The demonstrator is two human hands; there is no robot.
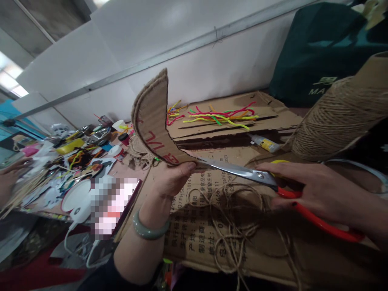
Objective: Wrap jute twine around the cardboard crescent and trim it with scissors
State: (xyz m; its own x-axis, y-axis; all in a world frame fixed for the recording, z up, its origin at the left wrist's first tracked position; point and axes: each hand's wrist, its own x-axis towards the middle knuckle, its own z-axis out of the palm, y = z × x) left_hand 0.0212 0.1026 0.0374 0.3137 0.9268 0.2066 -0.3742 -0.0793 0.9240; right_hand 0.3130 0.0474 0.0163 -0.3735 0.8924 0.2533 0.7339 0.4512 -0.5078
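the left hand [171,180] grips a curved cardboard piece [154,117] near its lower end, thumb in front, and holds it raised above the counter [123,173]. layered brown cord lines the piece's outer curve, and red marks show on its face. the right hand [321,186] is closed around the red handles of scissors [233,169], whose blades reach the piece's lower tip beside the left thumb (whether they bite into it, i cannot tell).

beneath the hands lies a printed cardboard sheet [182,246], with loose twine [235,232] looped across it and trailing over its near edge. a large twine spool [336,115] stands tilted to the right, a glue tube [264,143] just beside it. bright fuzzy strands [222,115] lie on cardboard toward the counter's back edge, and a dark green bag [306,56] stands behind the spool. near the counter's front edge, left of the sheet, is a white charger [81,202] with cables; farther left, another person's hand [13,178] shows, blurred.
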